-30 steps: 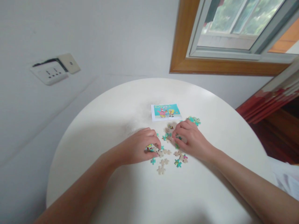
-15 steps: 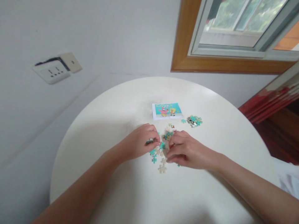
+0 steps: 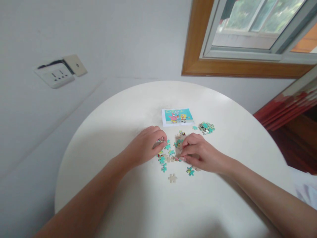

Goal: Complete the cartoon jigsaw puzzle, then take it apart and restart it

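Loose jigsaw pieces [image 3: 170, 155], teal and beige, lie scattered in the middle of a round white table [image 3: 119, 132]. My left hand [image 3: 145, 147] rests curled at their left edge, its fingertips pinched on a small puzzle piece [image 3: 160, 141]. My right hand [image 3: 200, 153] lies on the right of the scatter, fingers bent down and pressed on pieces beneath them. One beige piece [image 3: 172, 178] sits alone nearer to me. A small cartoon reference picture [image 3: 177, 117] lies beyond the hands.
A small heap of joined teal pieces [image 3: 206, 127] sits right of the picture. On the white wall at left is a socket plate [image 3: 58, 72]. A wood-framed window [image 3: 237, 43] is at upper right, and a red curtain [image 3: 287, 105] hangs at the right.
My right hand slid back toward me over the pieces, then up a little. My left hand lifted slightly with a piece pinched. Several pieces have shifted, and one beige piece now lies apart.
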A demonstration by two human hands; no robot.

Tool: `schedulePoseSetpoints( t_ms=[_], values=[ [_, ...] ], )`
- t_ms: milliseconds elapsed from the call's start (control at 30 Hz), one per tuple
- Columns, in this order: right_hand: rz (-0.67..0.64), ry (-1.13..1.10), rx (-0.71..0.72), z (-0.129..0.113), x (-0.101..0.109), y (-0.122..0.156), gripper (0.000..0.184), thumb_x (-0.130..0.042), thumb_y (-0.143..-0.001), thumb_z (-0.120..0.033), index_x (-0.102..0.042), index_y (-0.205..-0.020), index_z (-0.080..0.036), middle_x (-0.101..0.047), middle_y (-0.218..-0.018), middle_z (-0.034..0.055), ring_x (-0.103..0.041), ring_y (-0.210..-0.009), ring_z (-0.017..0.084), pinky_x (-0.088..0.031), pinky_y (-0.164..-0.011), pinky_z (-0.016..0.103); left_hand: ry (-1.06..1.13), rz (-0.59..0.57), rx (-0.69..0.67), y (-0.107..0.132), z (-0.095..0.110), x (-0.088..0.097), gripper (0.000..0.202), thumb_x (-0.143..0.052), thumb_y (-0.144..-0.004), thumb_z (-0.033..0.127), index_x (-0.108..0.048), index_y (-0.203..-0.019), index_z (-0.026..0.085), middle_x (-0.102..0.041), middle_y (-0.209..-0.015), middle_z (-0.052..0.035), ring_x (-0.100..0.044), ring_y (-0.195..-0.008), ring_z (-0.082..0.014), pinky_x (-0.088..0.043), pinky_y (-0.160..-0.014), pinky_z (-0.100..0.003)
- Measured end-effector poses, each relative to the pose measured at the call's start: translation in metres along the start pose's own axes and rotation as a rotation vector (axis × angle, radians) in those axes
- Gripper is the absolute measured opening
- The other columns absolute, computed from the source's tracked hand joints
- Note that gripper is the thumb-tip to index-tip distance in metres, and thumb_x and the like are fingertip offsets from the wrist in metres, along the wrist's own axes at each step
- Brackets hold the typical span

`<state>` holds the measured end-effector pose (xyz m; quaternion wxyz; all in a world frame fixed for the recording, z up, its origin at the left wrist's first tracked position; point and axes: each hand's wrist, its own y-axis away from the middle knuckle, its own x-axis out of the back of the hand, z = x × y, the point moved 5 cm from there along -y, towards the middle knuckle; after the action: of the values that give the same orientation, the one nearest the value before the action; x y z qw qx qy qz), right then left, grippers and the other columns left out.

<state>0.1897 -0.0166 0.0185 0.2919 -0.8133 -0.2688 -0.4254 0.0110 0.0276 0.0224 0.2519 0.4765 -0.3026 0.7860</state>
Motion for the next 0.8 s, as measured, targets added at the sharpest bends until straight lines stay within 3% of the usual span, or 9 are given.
schedulePoseSetpoints(
  t_ms=[133, 300, 400, 533, 633, 800],
  values=[
    [0.042, 0.067, -0.082, 0.002, 0.0, -0.003, 0.015, -0.058, -0.087, -0.03, -0.071, -0.088, -0.023, -0.06, -0.093, 0.0055, -0.052, -0.091, 0.019, -0.037, -0.084, 0.036, 0.012, -0.003, -0.009, 0.0, 0.003, 0.001, 0.009, -0.049, -0.088, 0.022, -0.057, -0.09, 0.019, -0.057, -0.089, -0.0039, -0.053, -0.088, -0.0189, -0.041, -0.081, -0.031],
    [0.091, 0.168, -0.149, 0.001, -0.012, -0.009, 0.022, -0.057, -0.088, -0.034, -0.068, -0.105, -0.025, -0.059, -0.098, 0.0072, -0.048, -0.095, 0.022, -0.036, -0.084, 0.038, 0.015, -0.023, -0.018, 0.0, 0.003, -0.002, 0.009, -0.05, -0.087, 0.021, -0.059, -0.087, 0.019, -0.058, -0.087, -0.0036, -0.053, -0.088, -0.0193, -0.041, -0.08, -0.03],
    [0.09, 0.173, -0.171, -0.001, -0.017, -0.01, 0.022, -0.06, -0.086, -0.036, -0.068, -0.103, -0.025, -0.059, -0.099, 0.0071, -0.047, -0.097, 0.023, -0.035, -0.084, 0.038, 0.041, -0.035, -0.011, -0.001, 0.002, 0.0, 0.01, -0.05, -0.087, 0.021, -0.06, -0.087, 0.019, -0.059, -0.085, -0.003, -0.053, -0.085, -0.0184, -0.041, -0.079, -0.03],
    [0.089, 0.105, -0.229, 0.0, -0.018, -0.011, 0.012, -0.062, -0.084, -0.028, -0.067, -0.092, -0.021, -0.058, -0.098, 0.008, -0.047, -0.096, 0.023, -0.037, -0.084, 0.037, 0.124, -0.148, -0.026, 0.003, 0.005, 0.004, 0.01, -0.051, -0.086, 0.021, -0.061, -0.087, 0.019, -0.059, -0.079, -0.0008, -0.054, -0.077, -0.0156, -0.04, -0.075, -0.027],
    [0.093, 0.043, -0.255, 0.003, -0.017, -0.012, 0.006, -0.063, -0.083, -0.025, -0.065, -0.087, -0.02, -0.058, -0.095, 0.0074, -0.048, -0.093, 0.022, -0.038, -0.084, 0.037, 0.176, -0.238, -0.055, 0.009, 0.005, 0.006, 0.012, -0.055, -0.083, 0.019, -0.064, -0.091, 0.02, -0.061, -0.084, -0.0014, -0.056, -0.083, -0.0159, -0.041, -0.079, -0.026],
    [0.114, -0.001, -0.236, 0.007, -0.019, -0.012, 0.005, -0.065, -0.081, -0.025, -0.064, -0.083, -0.02, -0.059, -0.089, 0.0057, -0.051, -0.09, 0.021, -0.038, -0.084, 0.037, 0.211, -0.291, -0.061, 0.015, 0.0, 0.003, 0.016, -0.061, -0.077, 0.017, -0.065, -0.092, 0.022, -0.062, -0.088, -0.001, -0.056, -0.091, -0.0174, -0.039, -0.086, -0.027]
  ],
)
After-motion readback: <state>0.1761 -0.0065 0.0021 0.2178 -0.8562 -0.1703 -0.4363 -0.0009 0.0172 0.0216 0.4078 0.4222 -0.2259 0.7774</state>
